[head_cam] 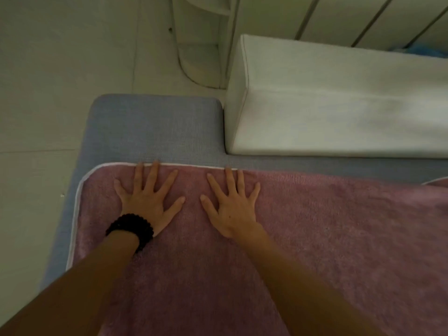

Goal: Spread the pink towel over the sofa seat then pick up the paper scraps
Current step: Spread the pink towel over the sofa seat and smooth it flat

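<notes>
The pink towel (327, 226) with a white trimmed edge lies flat over the grey-blue sofa seat (155, 129). Its far edge runs across the middle of the view and its left corner is rounded. My left hand (148, 202) rests palm down on the towel near that far edge, fingers spread, with a black beaded bracelet on the wrist. My right hand (232, 207) lies flat beside it, fingers also spread, fingertips touching the white trim. Neither hand holds anything. No paper scraps show in this view.
A white cushion block (339, 100) sits on the seat at the back right. A pale rounded shelf unit (203, 40) stands on the light floor (60, 69) behind the sofa. Something blue (426, 50) peeks out at the far right.
</notes>
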Tool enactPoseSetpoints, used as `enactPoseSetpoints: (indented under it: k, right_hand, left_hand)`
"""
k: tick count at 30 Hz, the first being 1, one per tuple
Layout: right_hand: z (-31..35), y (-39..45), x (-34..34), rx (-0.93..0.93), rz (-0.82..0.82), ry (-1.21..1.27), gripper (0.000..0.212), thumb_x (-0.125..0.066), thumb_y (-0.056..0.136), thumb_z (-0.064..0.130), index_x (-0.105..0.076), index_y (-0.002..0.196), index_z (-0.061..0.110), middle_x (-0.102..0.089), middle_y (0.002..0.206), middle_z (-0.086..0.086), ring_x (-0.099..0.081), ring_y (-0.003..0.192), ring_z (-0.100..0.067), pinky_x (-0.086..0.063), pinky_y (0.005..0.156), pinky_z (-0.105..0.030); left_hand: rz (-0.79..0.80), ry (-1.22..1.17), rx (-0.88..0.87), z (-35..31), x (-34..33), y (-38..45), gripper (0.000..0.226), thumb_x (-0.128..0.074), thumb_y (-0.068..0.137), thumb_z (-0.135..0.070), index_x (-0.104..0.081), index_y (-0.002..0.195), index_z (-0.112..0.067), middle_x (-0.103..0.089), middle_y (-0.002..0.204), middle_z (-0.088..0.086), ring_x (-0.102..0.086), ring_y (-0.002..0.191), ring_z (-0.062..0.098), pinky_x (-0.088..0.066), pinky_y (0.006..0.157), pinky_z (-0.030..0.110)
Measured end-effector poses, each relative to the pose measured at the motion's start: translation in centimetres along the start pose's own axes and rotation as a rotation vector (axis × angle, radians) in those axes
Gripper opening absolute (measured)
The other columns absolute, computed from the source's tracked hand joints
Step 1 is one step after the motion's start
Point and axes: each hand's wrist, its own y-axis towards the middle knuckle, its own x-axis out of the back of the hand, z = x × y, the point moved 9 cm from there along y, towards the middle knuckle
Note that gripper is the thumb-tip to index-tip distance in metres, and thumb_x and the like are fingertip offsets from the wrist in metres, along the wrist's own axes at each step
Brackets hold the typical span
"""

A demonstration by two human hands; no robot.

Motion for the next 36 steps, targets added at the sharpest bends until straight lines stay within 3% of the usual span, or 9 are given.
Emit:
enactPoseSetpoints:
  k: [7,10,14,17,20,24,27,30,36]
  right_hand:
    - [-0.6,0.0,1.5,0.012,0.068,0.086,0.06,-0.014,0.097,0.063,-0.003,0.152,0.043,0.009,0.165,-0.004,0.016,0.151,-0.028,0.015,0.114,-0.064]
    - [-3.4,-2.8,3.7,-0.035,0.025,0.139,0.055,-0.024,0.102,0.048,-0.009,0.153,0.034,0.0,0.165,-0.01,0.008,0.152,-0.029,0.001,0.12,-0.059]
    - [-9.0,-7.2,8.1,-0.101,-0.036,0.078,0.054,-0.041,0.1,0.028,-0.023,0.151,0.022,-0.02,0.16,-0.014,-0.018,0.147,-0.035,-0.02,0.118,-0.053]
    - [-14.3,-9.5,11.5,-0.141,-0.084,0.042,0.044,-0.047,0.096,0.014,-0.043,0.14,0.015,-0.046,0.143,-0.011,-0.042,0.13,-0.031,-0.04,0.105,-0.044]
    - [-19.8,-10.5,13.9,-0.21,-0.097,0.027,0.039,-0.048,0.094,0.007,-0.052,0.133,0.011,-0.058,0.131,-0.013,-0.051,0.118,-0.031,-0.046,0.095,-0.04]
    - [-28.7,-11.3,16.6,-0.298,-0.196,0.06,0.043,-0.05,0.088,-0.005,-0.057,0.128,0.008,-0.063,0.124,-0.016,-0.059,0.11,-0.034,-0.052,0.09,-0.042]
    - [-35.5,-10.2,18.2,-0.304,-0.263,0.06,0.038,-0.052,0.088,-0.006,-0.061,0.122,0.008,-0.065,0.118,-0.016,-0.061,0.105,-0.034,-0.052,0.087,-0.042]
    - [-41.6,-7.9,19.7,-0.291,-0.307,0.048,0.042,-0.052,0.083,-0.011,-0.062,0.121,0.004,-0.065,0.117,-0.019,-0.058,0.109,-0.036,-0.051,0.087,-0.044]
    - [-48.7,-4.9,17.9,-0.253,-0.142,0.113,0.034,-0.055,0.088,-0.005,-0.067,0.116,0.011,-0.066,0.115,-0.019,-0.062,0.106,-0.039,-0.053,0.089,-0.044]
  left_hand:
    - [0.095,0.024,0.033,0.3,-0.4,0.2,0.074,0.005,0.071,-0.086,0.027,0.135,-0.054,0.019,0.16,-0.007,0.016,0.147,0.029,0.0,0.105,0.076]
    - [0.215,0.024,0.092,-1.0,0.3,0.2,0.076,-0.01,0.081,-0.077,0.006,0.148,-0.045,0.013,0.162,-0.002,0.013,0.147,0.032,-0.008,0.107,0.075]
    - [0.104,-0.051,-0.015,-8.8,4.3,0.1,0.06,-0.039,0.091,-0.049,-0.03,0.145,-0.024,-0.016,0.159,0.01,-0.017,0.143,0.033,-0.026,0.108,0.061]
    - [-0.057,-0.124,-0.242,-18.5,8.7,-0.4,0.024,-0.049,0.092,-0.031,-0.061,0.107,-0.018,-0.065,0.111,0.008,-0.059,0.098,0.027,-0.042,0.082,0.041]
    - [-0.094,-0.219,-0.397,-26.5,11.6,0.3,0.019,-0.048,0.093,-0.019,-0.06,0.079,-0.012,-0.065,0.078,0.007,-0.055,0.066,0.024,-0.035,0.06,0.03]
    - [-0.074,-0.253,-0.468,-36.1,12.6,3.2,0.019,-0.047,0.093,-0.003,-0.057,0.078,-0.006,-0.064,0.081,0.014,-0.054,0.066,0.024,-0.041,0.056,0.034]
    - [-0.051,-0.301,-0.464,-42.2,11.8,5.8,0.018,-0.047,0.09,0.003,-0.063,0.094,-0.005,-0.064,0.092,0.011,-0.061,0.083,0.029,-0.052,0.072,0.041]
    - [-0.051,-0.285,-0.414,-46.2,10.4,9.0,0.022,-0.045,0.09,0.005,-0.063,0.1,-0.003,-0.064,0.095,0.014,-0.06,0.086,0.03,-0.051,0.074,0.039]
    - [0.124,-0.268,-0.34,-48.2,5.5,9.8,0.02,-0.051,0.094,-0.003,-0.07,0.09,-0.001,-0.069,0.098,0.018,-0.064,0.086,0.031,-0.054,0.077,0.038]
